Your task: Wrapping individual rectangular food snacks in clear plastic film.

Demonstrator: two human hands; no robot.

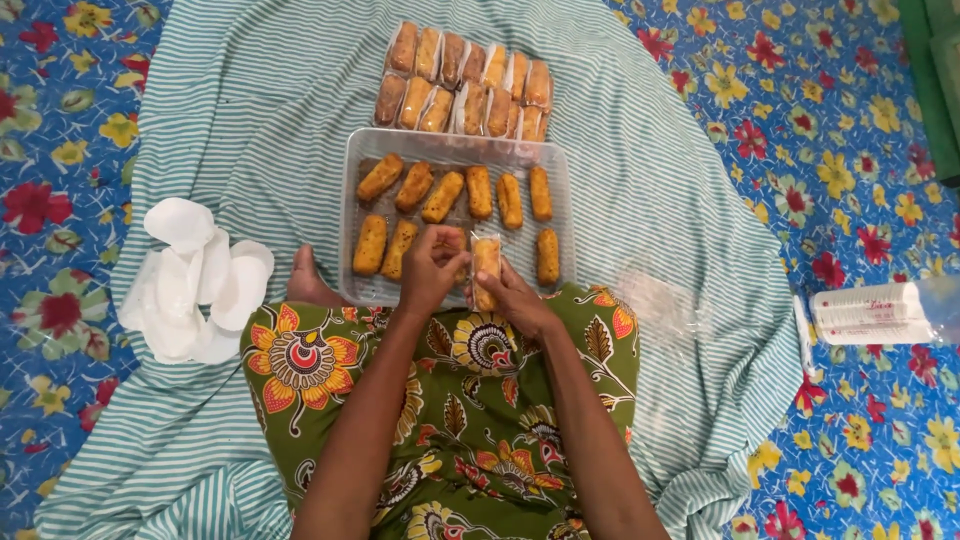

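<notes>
Both my hands meet over the near edge of a clear plastic tray [356,215] that holds several golden fried rolls [443,196]. My right hand [516,297] holds one roll [486,262] upright inside a small clear wrapper. My left hand [432,270] pinches the top of that same wrapper with its fingertips. Behind the tray lie two rows of wrapped rolls [464,82] on the striped cloth.
A green-and-white striped cloth [250,110] covers a blue floral mat [860,150]. A loose pile of white round papers [192,280] lies to the left. A stack of clear bags [868,312] and crumpled plastic [660,305] lie to the right. My foot [308,282] rests beside the tray.
</notes>
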